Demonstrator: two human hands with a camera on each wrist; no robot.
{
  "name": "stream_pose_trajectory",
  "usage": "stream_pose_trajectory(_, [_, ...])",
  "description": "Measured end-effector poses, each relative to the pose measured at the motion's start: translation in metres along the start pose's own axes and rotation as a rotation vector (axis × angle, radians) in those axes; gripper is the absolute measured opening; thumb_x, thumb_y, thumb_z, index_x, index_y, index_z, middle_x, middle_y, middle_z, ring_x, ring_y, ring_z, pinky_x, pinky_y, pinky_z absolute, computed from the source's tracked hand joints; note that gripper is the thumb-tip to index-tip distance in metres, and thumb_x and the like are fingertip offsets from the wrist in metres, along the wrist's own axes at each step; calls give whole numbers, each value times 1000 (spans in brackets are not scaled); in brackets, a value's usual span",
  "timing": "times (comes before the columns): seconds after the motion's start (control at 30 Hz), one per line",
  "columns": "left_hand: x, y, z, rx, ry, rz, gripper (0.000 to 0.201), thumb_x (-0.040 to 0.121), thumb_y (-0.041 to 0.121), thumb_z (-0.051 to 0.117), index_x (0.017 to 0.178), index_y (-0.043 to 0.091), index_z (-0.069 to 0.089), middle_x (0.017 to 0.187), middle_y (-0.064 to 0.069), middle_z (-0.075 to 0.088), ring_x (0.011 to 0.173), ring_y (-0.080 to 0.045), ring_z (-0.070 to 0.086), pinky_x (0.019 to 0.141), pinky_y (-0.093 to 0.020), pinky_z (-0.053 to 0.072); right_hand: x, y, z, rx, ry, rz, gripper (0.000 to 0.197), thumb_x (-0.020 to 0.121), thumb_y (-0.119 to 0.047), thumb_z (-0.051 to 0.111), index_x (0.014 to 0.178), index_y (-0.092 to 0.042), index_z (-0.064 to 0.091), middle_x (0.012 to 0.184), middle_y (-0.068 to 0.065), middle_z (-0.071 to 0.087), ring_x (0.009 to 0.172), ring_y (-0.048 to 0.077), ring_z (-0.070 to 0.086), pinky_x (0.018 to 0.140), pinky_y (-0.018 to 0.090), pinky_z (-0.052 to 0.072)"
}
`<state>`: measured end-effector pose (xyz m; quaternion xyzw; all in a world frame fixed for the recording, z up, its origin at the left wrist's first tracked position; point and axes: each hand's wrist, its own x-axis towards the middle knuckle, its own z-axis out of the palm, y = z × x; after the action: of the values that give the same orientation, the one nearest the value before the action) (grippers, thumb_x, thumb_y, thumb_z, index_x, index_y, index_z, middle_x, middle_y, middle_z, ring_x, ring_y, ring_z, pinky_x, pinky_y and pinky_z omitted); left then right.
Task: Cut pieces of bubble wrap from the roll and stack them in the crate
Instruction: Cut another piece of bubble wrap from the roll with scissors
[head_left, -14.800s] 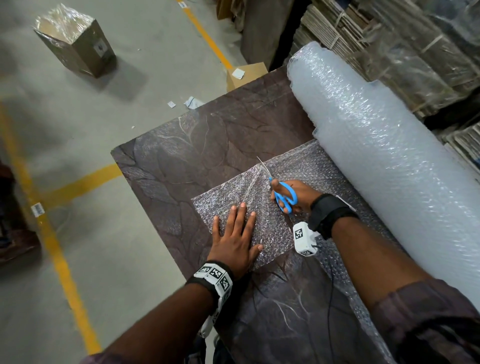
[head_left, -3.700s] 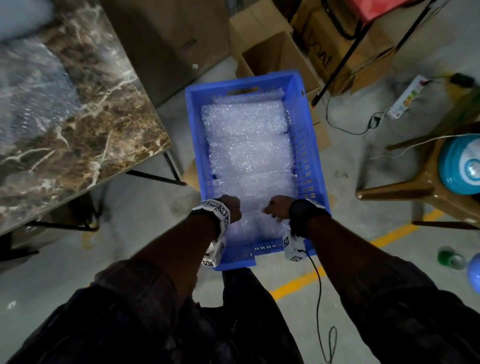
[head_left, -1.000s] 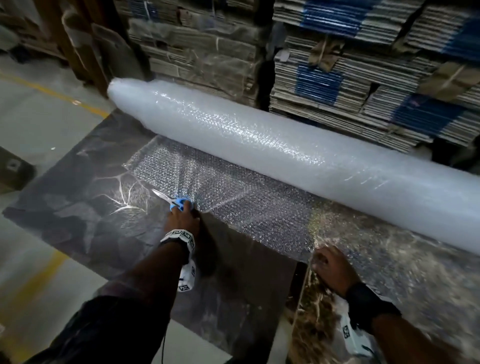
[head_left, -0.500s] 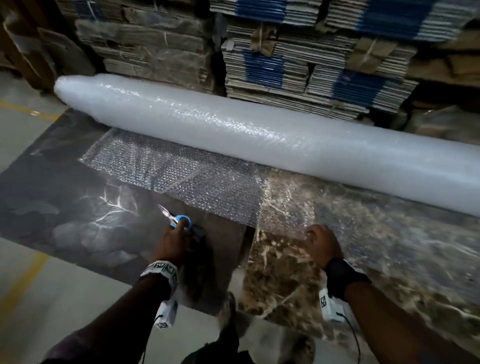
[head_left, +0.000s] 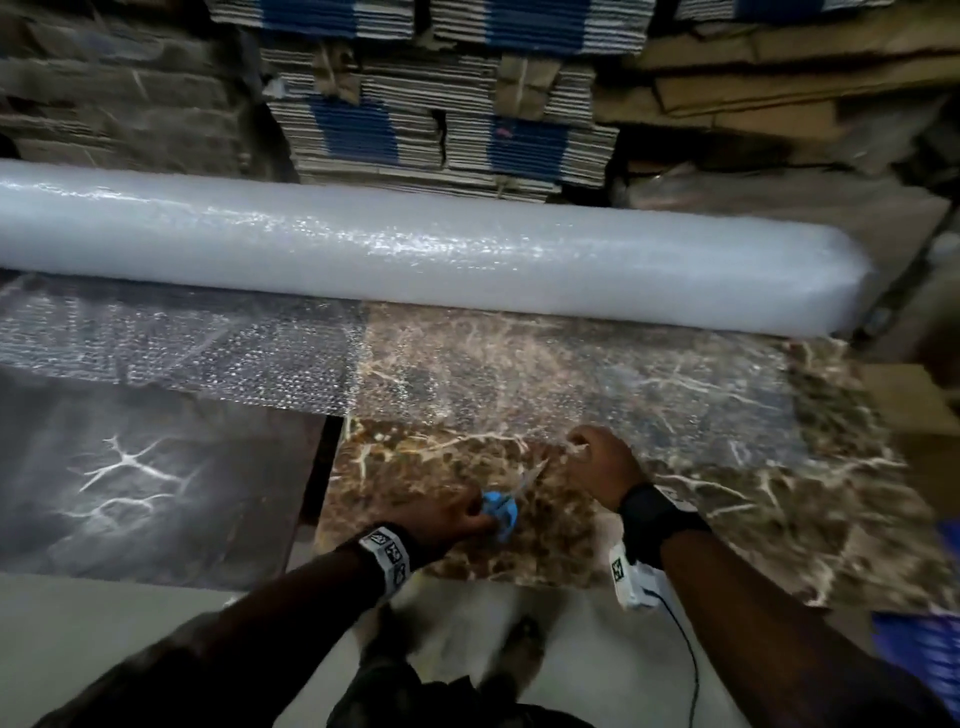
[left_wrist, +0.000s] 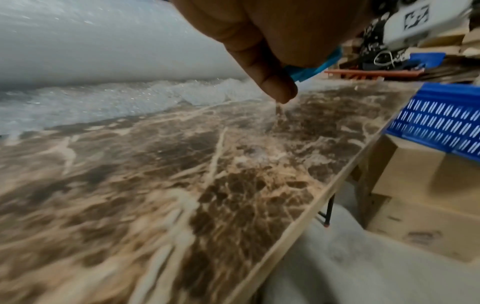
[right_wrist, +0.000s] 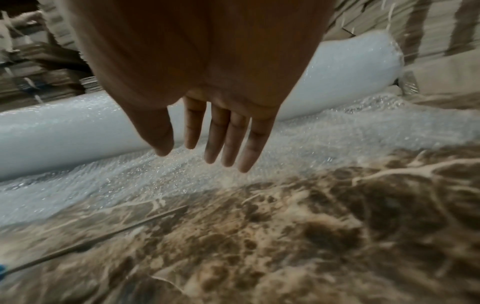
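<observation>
A long bubble wrap roll lies across the back of the table. Its unrolled sheet spreads toward me over both tabletops. My left hand grips blue-handled scissors low over the brown marble top, blades pointing at the sheet's near edge. The blue handle shows under my thumb in the left wrist view. Just right of the blades, my right hand is at the sheet's near edge. Its fingers are straight over the sheet. The blue crate stands past the table's right end.
Stacks of flattened cardboard rise right behind the roll. A dark grey tabletop adjoins the marble one on the left, with a narrow gap between them. Cardboard boxes sit under the crate. Bare floor lies below the table's front edge.
My left hand has carried the scissors to the right, from the grey top to beside my right hand. The right hand stays at the sheet's near edge.
</observation>
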<state>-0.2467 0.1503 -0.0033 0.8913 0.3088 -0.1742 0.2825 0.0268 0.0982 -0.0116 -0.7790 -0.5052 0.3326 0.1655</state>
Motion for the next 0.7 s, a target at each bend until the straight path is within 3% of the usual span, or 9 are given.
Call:
stream_pose_trajectory(0.1, [16, -2, 14, 103, -11, 75, 35, 93, 53, 42, 114, 28, 56, 111, -3, 61, 96, -23, 59, 81, -33, 42, -17, 7, -2, -103, -105, -50, 48, 91, -22, 65, 136, -10, 53, 139, 15, 52, 129, 31, 48, 104, 35, 38])
stream_pose_trajectory(0.2, [19, -9, 20, 176, -38, 111, 42, 96, 34, 45, 135, 22, 53, 142, -7, 46, 127, -25, 48, 104, -41, 40, -27, 7, 6, -173, -199, -130, 53, 93, -21, 59, 144, -13, 46, 149, 14, 42, 139, 30, 37, 110, 32, 28])
stream_pose_trajectory(0.27, [15, -6, 21, 176, 3, 84, 42, 88, 30, 61, 129, 23, 60, 137, -4, 54, 121, -22, 55, 99, -37, 49, -28, 5, 16, -251, -254, -204, 58, 89, -26, 58, 144, -14, 45, 153, 11, 39, 142, 29, 33, 113, 32, 25])
stream_pose_trajectory(0.3, [11, 0, 19, 162, -10, 77, 41, 79, 32, 71, 120, 27, 67, 127, 1, 62, 108, -17, 63, 85, -29, 55, -27, 4, 23, -318, -278, -237, 61, 87, -30, 61, 145, -17, 44, 154, 10, 38, 142, 29, 33, 113, 34, 26])
stream_pose_trajectory(0.33, [5, 6, 16, 124, -48, 61, 40, 70, 33, 75, 110, 32, 71, 118, 7, 66, 92, -9, 67, 69, -19, 54, -26, 3, 31, -373, -300, -261, 64, 87, -34, 64, 145, -22, 43, 154, 10, 36, 140, 30, 35, 113, 37, 29])
stream_pose_trajectory(0.4, [5, -1, 24, 100, 100, 109, 42, 66, 24, 72, 107, 34, 68, 117, 10, 64, 76, -5, 66, 54, -15, 43, -24, 5, 40, -423, -317, -269, 64, 86, -42, 66, 144, -27, 45, 154, 11, 33, 137, 33, 37, 111, 40, 35])
stream_pose_trajectory(0.5, [16, -25, 24, -41, 250, 69, 40, 85, 13, 54, 122, 26, 52, 131, 1, 48, 101, -24, 62, 78, -33, 54, -23, 12, 39, -425, -281, -282, 54, 83, -51, 61, 131, -28, 56, 145, 11, 42, 132, 33, 38, 108, 44, 37])
stream_pose_trajectory(0.57, [21, -39, 13, -173, 351, -84, 41, 84, 10, 57, 125, 13, 53, 131, -9, 47, 110, -32, 56, 92, -38, 49, -21, 24, 32, -418, -288, -249, 59, 79, -61, 49, 129, -30, 56, 139, 14, 46, 132, 36, 35, 109, 48, 36])
stream_pose_trajectory(0.7, [28, -76, -13, -302, 495, -316, 40, 80, 11, 71, 118, 9, 59, 123, -12, 53, 108, -31, 55, 90, -40, 48, -12, 44, 10, -357, -199, -141, 47, 85, -41, 54, 127, -22, 59, 131, 15, 52, 125, 36, 44, 101, 42, 41])
